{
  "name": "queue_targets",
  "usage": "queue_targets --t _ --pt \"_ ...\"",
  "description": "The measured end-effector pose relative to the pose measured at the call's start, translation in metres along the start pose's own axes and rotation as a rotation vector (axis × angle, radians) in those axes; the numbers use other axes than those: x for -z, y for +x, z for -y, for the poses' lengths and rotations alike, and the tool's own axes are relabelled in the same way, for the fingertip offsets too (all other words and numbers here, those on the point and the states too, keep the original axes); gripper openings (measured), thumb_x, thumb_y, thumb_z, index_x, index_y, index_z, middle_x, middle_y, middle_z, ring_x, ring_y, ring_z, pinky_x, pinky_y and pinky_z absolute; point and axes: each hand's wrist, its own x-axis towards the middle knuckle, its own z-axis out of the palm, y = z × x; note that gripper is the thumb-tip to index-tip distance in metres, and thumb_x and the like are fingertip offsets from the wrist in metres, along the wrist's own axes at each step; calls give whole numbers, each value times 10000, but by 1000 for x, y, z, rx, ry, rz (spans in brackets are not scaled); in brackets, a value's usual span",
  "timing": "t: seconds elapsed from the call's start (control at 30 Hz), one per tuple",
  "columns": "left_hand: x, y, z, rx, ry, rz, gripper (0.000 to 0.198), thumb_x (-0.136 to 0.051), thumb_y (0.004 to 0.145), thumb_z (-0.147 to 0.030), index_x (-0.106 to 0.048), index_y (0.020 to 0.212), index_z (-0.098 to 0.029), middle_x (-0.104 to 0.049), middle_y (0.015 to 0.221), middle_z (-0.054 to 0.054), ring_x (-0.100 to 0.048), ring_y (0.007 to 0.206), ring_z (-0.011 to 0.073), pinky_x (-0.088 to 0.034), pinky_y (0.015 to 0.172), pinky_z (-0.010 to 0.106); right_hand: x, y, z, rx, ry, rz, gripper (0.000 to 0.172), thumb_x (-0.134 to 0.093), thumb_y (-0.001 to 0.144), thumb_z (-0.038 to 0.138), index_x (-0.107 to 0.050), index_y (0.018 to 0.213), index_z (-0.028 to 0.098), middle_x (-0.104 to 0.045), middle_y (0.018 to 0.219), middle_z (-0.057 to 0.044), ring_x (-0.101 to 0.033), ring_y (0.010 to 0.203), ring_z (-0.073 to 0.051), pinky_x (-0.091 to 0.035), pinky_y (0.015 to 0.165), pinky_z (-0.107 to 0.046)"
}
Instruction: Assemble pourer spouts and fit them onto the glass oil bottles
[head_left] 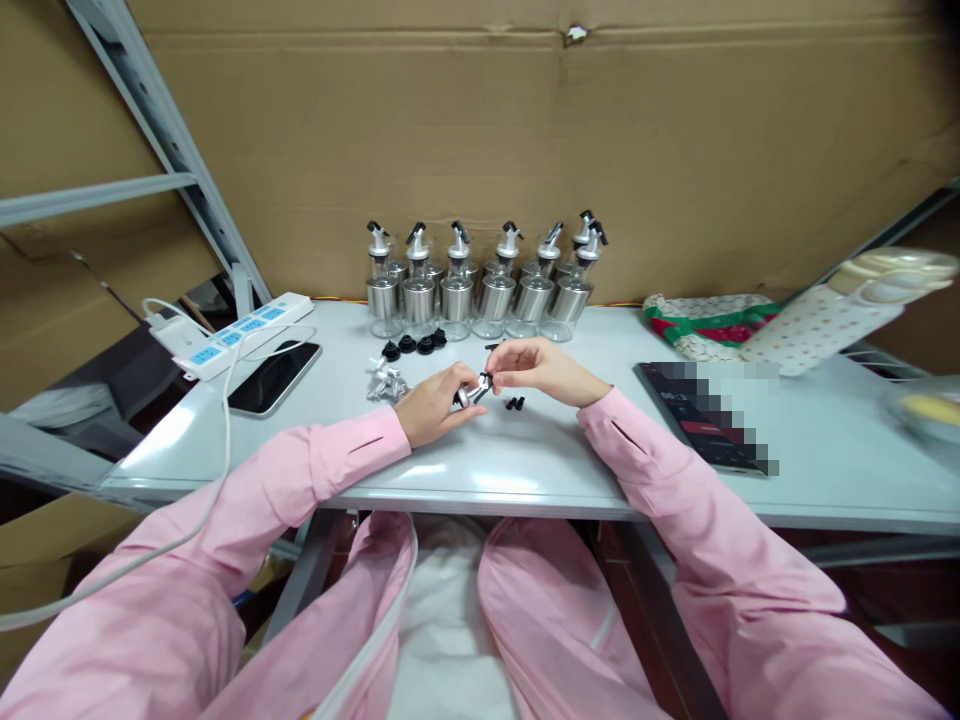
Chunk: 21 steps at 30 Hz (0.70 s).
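My left hand [435, 405] is closed around a small silver pourer spout [466, 396] just above the grey table [525, 470]. My right hand [536, 368] pinches a tiny black part [486, 381] at the spout's tip, so both hands meet at mid-table. Small black pieces [514, 403] lie just under my right hand. A pile of silver spouts [386, 382] rests to the left of my left hand, with black caps [414, 345] behind it. Several glass bottles with steel bands and pourer tops [480, 285] stand in a row at the back.
A white power strip [232, 335] and a dark phone [274, 376] lie at the left, with a white cable [225, 440] trailing off the front edge. A dark device [690, 415] and patterned cloth [705, 322] lie right. Cardboard [525, 130] walls the back.
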Motion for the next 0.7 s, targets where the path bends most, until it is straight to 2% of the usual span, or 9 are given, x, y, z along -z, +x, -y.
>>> queue_targets --t 0.57,0.7 --pt "1 1 3 -114 155 -17 294 -403 893 -454 -410 971 -170 -586 928 85 -554 768 172 -424 731 320 3 1 -4 -12 38 12 244 -731 647 292 -617 792 132 -652 626 4 -592 596 -102 -458 661 -267" --pt "2 1 2 -98 173 6 284 -400 898 -442 -418 976 -169 -591 942 88 -557 780 173 -414 733 321 3 1 -4 -7 40 4 249 -731 647 301 -616 793 135 -649 626 5 -593 594 -107 -458 659 -273"
